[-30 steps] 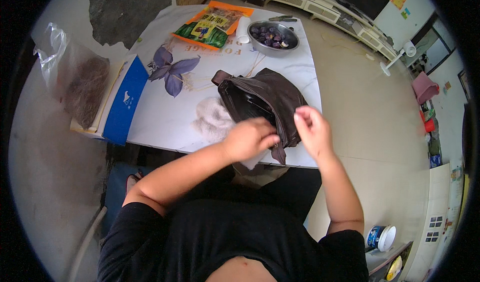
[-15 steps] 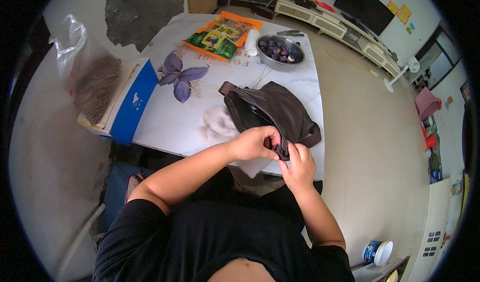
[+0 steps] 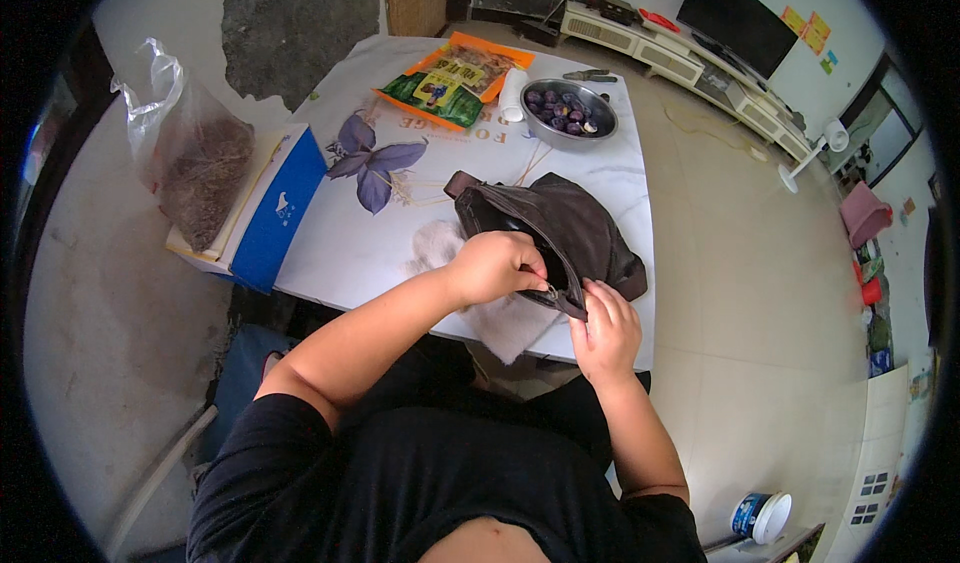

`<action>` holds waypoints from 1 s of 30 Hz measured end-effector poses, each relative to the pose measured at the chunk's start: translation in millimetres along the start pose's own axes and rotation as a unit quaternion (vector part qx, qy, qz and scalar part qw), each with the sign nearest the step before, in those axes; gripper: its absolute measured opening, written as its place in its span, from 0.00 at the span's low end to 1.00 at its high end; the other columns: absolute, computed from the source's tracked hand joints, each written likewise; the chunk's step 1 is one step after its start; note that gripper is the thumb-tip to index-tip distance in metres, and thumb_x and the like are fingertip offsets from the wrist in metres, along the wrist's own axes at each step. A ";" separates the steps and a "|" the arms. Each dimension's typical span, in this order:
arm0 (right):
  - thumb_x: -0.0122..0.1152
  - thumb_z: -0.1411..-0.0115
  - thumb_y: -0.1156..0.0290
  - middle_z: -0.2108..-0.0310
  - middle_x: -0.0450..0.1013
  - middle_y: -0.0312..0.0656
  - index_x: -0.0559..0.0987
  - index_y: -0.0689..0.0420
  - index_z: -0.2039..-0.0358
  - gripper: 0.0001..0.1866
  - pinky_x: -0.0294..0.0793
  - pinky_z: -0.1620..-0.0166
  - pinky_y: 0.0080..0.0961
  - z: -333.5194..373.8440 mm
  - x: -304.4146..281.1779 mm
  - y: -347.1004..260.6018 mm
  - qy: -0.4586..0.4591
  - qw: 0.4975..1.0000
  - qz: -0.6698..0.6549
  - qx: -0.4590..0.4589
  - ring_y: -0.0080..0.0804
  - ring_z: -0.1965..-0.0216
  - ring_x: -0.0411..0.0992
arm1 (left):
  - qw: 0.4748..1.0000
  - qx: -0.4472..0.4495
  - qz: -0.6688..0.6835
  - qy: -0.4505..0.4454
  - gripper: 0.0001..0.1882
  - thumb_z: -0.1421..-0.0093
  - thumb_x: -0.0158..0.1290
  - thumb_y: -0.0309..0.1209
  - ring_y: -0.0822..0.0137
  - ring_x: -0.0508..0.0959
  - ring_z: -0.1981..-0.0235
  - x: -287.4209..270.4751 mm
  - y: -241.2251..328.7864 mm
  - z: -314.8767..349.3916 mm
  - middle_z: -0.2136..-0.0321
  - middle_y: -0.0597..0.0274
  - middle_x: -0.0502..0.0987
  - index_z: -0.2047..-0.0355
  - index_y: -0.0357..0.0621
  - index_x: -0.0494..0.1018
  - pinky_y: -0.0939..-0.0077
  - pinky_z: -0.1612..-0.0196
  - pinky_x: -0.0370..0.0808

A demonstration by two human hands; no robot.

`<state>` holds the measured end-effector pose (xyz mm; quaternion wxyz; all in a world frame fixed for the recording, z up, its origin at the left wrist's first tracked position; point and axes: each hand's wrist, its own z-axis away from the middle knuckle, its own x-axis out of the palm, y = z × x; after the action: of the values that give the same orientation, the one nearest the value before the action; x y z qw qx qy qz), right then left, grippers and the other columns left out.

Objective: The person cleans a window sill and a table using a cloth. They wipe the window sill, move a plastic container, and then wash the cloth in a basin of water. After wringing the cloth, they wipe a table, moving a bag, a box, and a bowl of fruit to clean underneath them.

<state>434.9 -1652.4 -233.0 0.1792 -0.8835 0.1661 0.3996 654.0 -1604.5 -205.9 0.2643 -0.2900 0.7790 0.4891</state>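
Observation:
A dark brown bag (image 3: 580, 221) lies on the table's near right part, its long zipped mouth gaping toward me. At the mouth's near end, my left hand (image 3: 497, 266) pinches thumb and fingers together on what looks like the small metal zipper pull (image 3: 552, 291). Beside it, my right hand (image 3: 608, 333) grips the bag's near corner, thumb on one side and fingers on the other. The inside of the bag is dark, so its contents cannot be made out. Under the bag and my left wrist, a pale fluffy cloth (image 3: 508, 331) hangs over the table edge.
On the table (image 3: 330, 253) are a metal bowl (image 3: 612, 129) of dark round fruit, a white roll (image 3: 512, 95), an orange-green food packet (image 3: 455, 81) and a dark-handled tool (image 3: 588, 75). A blue-white box (image 3: 275, 208) and a clear plastic bag (image 3: 205, 178) stand left.
My left hand has shifted slightly left and up along the bag's mouth, away from my right fingers. My right hand keeps its hold on the corner. The whole view has shifted a little.

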 end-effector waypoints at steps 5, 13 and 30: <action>0.68 0.63 0.62 0.52 0.67 0.45 0.71 0.59 0.57 0.31 0.63 0.49 0.40 -1.6 -1.1 -14.2 -0.045 0.998 0.042 0.028 0.44 0.51 0.65 | 1.000 -0.002 -0.010 -0.013 0.06 0.53 0.56 0.32 0.56 0.75 0.71 21.3 25.6 7.8 0.75 0.59 0.74 0.75 0.45 0.76 0.65 0.70 0.72; 0.62 0.51 0.61 0.49 0.64 0.52 0.59 0.67 0.45 0.38 0.67 0.52 0.37 13.7 6.5 -12.6 -0.027 0.997 0.064 0.026 0.47 0.50 0.65 | 0.990 -0.119 0.069 0.020 0.06 0.51 0.61 0.28 0.70 0.72 0.79 28.4 23.9 23.0 0.79 0.61 0.72 0.76 0.38 0.76 0.77 0.75 0.68; 0.65 0.55 0.67 0.83 0.60 0.38 0.69 0.54 0.83 0.12 0.64 0.79 0.32 50.9 -28.0 1.5 -0.012 0.998 -0.057 0.039 0.37 0.81 0.65 | 0.992 -0.089 -0.009 0.089 0.07 0.54 0.61 0.30 0.60 0.74 0.77 33.9 0.9 23.4 0.79 0.59 0.74 0.77 0.42 0.77 0.71 0.74 0.70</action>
<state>383.8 -1626.6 -243.2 0.2381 -0.8791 0.1285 0.3925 632.9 -1589.3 -237.8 0.1712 -0.3614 0.7503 0.5264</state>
